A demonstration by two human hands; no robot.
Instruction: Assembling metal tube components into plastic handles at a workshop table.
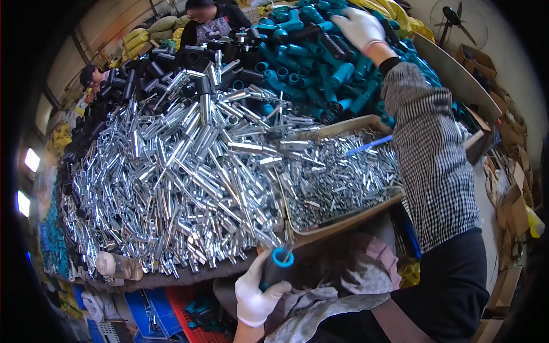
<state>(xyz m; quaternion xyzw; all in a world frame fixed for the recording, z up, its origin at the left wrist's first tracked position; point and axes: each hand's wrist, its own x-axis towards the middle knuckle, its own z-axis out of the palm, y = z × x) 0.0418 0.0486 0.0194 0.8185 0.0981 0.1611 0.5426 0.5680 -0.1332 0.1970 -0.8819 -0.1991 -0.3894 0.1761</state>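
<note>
My left hand (254,294), in a white glove, is closed around a dark tubular plastic handle (273,274) with a teal rim, held upright near my lap. Thin metal shows at its mouth. My right hand (360,28), also gloved, reaches far out over a heap of teal and black plastic handles (343,74). Its fingers are stretched out over the heap, and I see nothing held in them. A large pile of shiny metal tube and rod parts (189,171) covers the table's left and middle. Beside it, a shallow tray (343,218) holds small metal pieces.
A blue stick (369,145) lies across the tray. A clear plastic bottle (123,267) rests at the table's near left edge. Below are a blue bin (137,314) and a red crate (182,320). Another person (214,26) sits across the table. Cardboard boxes (512,211) stand at right.
</note>
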